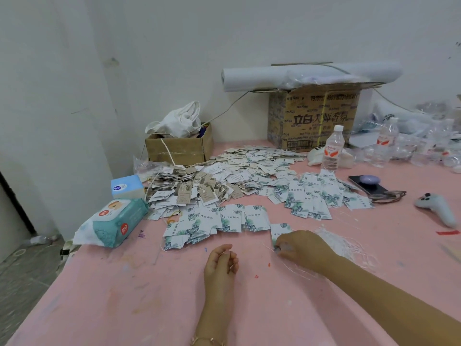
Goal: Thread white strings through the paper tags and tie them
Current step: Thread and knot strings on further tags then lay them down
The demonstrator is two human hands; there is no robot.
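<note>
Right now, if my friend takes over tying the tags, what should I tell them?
Left hand: curled, seems to pinch a white string.
Right hand: pinches a leaf-print tag on the pink table.
Loose strings lie right of that hand; unstrung tags just beyond.
Done: a heap of strung tags at back left.
Left: thread and tie this tag, then many more.

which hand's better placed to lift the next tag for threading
Right. The right hand pinches the nearest tag, with the loose strings just beside it. The left hand lies curled short of the tags and seems to hold one, so it is likely better kept for threading.
</note>
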